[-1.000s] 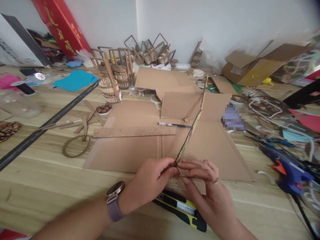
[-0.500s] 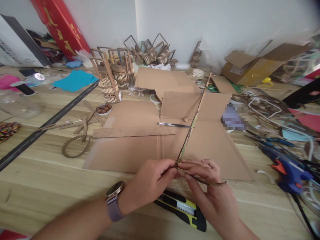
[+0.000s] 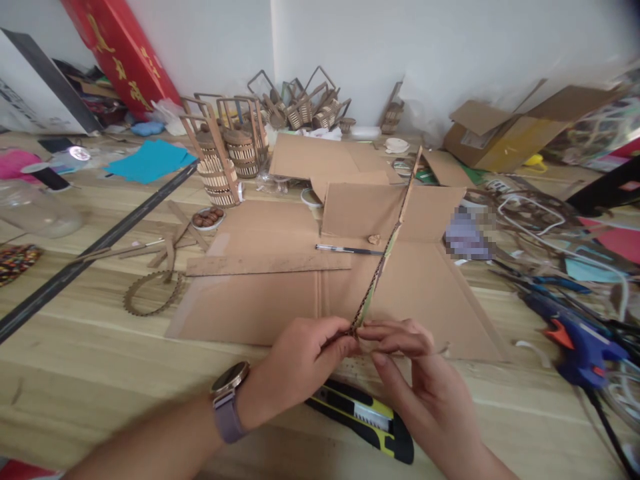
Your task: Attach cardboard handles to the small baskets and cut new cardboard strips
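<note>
A long cardboard strip (image 3: 379, 270), its corrugated edge showing, slants away from me over a flat sheet of cardboard (image 3: 260, 303). My left hand (image 3: 305, 367) pinches the strip's near end between thumb and fingers, a watch on that wrist. At the same end my right hand (image 3: 425, 380) has its fingertips against the strip, the thumb just below. Thin brown paper shows between the right thumb and fingers; a small tip sticks out behind this hand. Under and between both hands lies a black and yellow utility knife (image 3: 373, 417). A pen (image 3: 347, 249) rests beyond, on the cardboard.
A flat cardboard strip (image 3: 265, 265) lies across the sheet's left half. Small woven baskets (image 3: 217, 177) stand at the back left near a dish of brown nuts (image 3: 209, 218). At right are a blue glue gun (image 3: 583, 347) and cables. An open box (image 3: 490, 143) sits behind.
The thin brown strip that stuck out to the right across my right fingers has swung behind that hand. The right fingers have curled slightly; my left hand keeps its place.
</note>
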{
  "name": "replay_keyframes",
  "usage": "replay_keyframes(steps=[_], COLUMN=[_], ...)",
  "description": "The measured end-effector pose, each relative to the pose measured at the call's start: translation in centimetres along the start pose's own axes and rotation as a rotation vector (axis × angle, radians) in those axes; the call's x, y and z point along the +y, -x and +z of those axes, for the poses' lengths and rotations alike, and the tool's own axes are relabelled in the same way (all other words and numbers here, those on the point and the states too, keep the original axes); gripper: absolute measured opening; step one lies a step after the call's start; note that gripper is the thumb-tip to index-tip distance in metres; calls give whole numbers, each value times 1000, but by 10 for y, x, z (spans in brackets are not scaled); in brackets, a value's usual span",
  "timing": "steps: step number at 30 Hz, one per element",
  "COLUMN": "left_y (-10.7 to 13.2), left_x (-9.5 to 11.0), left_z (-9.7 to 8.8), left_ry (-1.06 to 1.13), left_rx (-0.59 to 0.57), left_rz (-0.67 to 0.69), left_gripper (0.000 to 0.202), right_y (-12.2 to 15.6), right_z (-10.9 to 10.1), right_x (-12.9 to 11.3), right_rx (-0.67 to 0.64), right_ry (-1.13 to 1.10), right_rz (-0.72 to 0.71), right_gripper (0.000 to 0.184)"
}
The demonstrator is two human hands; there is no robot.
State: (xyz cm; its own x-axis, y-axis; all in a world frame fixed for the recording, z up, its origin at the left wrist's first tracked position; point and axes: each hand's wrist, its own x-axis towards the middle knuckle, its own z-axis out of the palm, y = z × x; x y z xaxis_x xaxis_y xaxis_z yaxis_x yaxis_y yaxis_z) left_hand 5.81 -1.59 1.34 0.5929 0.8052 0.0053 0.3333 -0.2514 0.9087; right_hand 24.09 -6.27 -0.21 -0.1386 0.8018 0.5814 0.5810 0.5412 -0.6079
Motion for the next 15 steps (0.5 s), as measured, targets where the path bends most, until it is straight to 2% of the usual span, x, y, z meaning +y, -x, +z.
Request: replay_keyframes(steps=[5, 15], left_y=[2, 4], left_x=[1, 1], left_z=[1, 0], left_ry=[6, 3], left_rx=[12, 7], left_rz=[5, 57], left_gripper=[23, 25], right_y=[-1, -3], right_z=[-2, -2], right_x=[0, -1], right_rx=[12, 24], right_ry=[107, 97], right_rz=[-105, -77], right_gripper=[13, 14])
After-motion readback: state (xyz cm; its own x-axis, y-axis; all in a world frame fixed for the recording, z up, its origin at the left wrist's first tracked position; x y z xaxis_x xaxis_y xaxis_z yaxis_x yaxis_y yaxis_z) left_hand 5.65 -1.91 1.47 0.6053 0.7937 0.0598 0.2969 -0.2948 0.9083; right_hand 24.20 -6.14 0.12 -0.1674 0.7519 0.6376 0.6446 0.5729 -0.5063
